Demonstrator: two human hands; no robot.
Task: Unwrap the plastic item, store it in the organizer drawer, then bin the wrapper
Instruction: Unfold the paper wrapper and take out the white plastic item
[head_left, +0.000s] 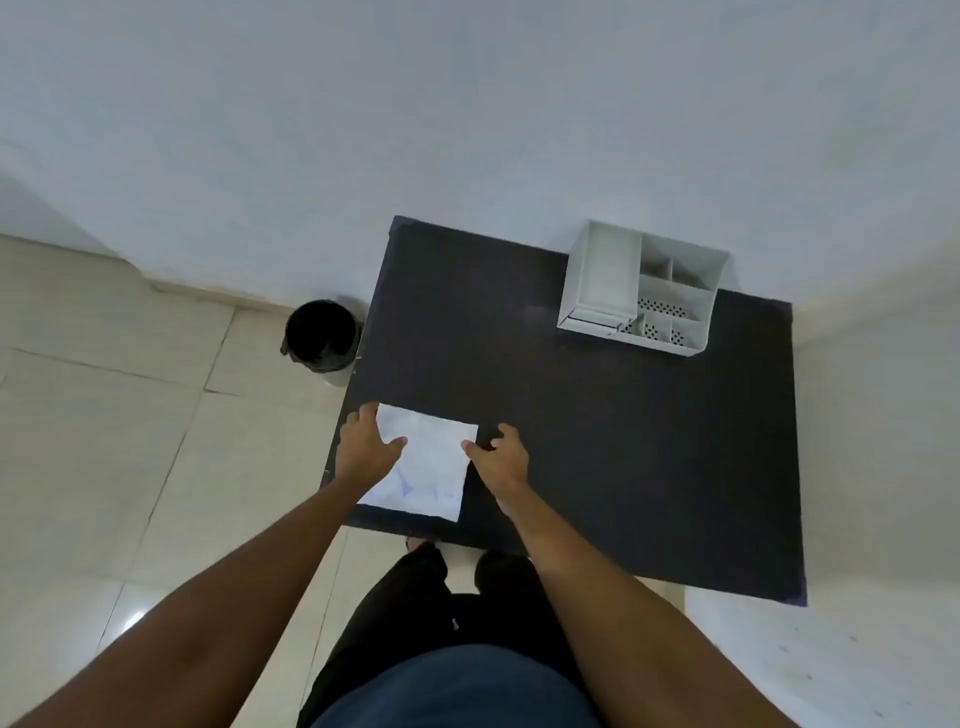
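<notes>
the white packet (423, 462) lies flat at the bench's (597, 441) near-left edge – left hand (363, 449) and right hand (501, 460) flank it, both spread, fingers on its edges, nothing gripped.

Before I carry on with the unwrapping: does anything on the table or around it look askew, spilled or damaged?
Nothing stands out. The wrapped packet lies flat near the front edge of the dark table, left hand and right hand at its sides. The organizer stands upright at the back, and the lined bin stands upright on the floor.
</notes>
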